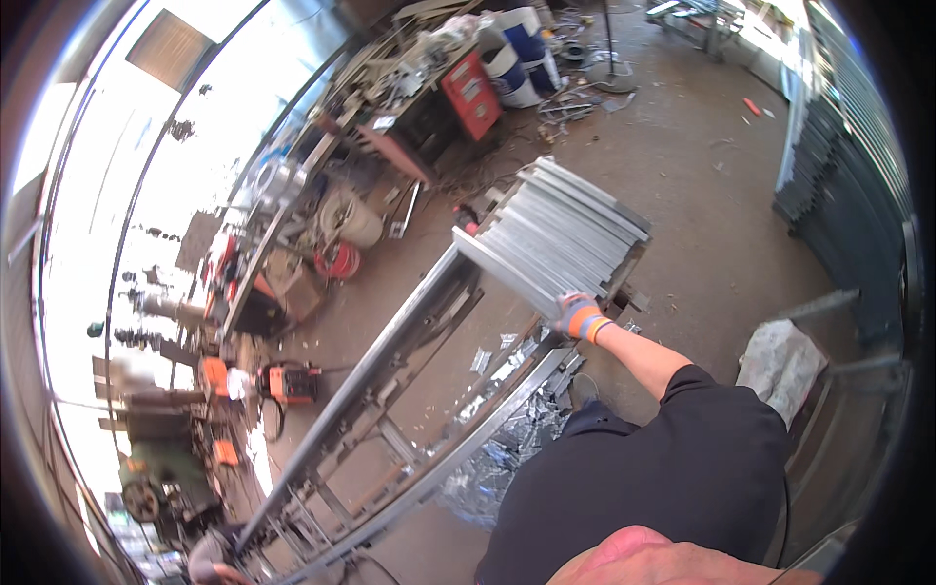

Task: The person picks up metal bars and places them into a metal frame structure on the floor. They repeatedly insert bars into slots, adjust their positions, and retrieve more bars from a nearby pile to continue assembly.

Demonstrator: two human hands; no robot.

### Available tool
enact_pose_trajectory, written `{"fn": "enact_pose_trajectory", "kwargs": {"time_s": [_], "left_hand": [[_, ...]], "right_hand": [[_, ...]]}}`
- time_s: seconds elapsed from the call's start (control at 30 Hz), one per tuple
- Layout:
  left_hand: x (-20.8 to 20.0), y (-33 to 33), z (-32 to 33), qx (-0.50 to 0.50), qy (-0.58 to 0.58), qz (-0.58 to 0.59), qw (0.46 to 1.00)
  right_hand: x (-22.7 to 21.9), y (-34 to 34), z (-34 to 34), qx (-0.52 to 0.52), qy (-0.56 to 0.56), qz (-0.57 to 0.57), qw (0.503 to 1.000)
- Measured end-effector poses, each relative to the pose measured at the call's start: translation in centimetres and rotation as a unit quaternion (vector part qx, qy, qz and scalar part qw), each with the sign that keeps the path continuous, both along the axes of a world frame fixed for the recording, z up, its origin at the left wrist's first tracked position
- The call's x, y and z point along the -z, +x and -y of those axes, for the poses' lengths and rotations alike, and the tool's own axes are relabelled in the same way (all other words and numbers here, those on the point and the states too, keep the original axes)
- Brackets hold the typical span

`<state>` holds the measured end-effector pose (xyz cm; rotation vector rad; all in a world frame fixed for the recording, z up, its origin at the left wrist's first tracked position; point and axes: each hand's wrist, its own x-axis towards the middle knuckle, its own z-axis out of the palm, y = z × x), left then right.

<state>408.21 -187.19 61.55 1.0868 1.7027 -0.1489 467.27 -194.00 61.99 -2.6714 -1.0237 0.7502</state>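
Metal strips point(561, 229) sit side by side across one end of the long frame point(361, 369), probably so each end's easy to reach. Gloved right hand point(582, 317) is at the nearest strip's end, can't tell if gripping; left hand's out of view.

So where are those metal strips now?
In the head view, the metal strips lie right of centre, at the far end of the long metal frame, the gloved right hand at their near corner.

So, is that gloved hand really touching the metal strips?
Touching: the head view shows the gloved right hand with its fingers over the end of the nearest strip, no gap between them.
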Motion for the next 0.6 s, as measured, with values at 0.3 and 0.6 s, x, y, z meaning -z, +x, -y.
{"fn": "enact_pose_trajectory", "kwargs": {"time_s": [0.3,0.6], "left_hand": [[1.6,1.3,-4.0,0.056,0.011,-0.004,0.998],[2.9,-1.5,-4.1,0.061,0.008,0.006,0.998]], "right_hand": [[-2.3,-1.3,-2.6,0.043,0.051,-0.028,0.997],[-1.6,-1.5,-5.5,0.063,0.004,0.001,0.998]]}}
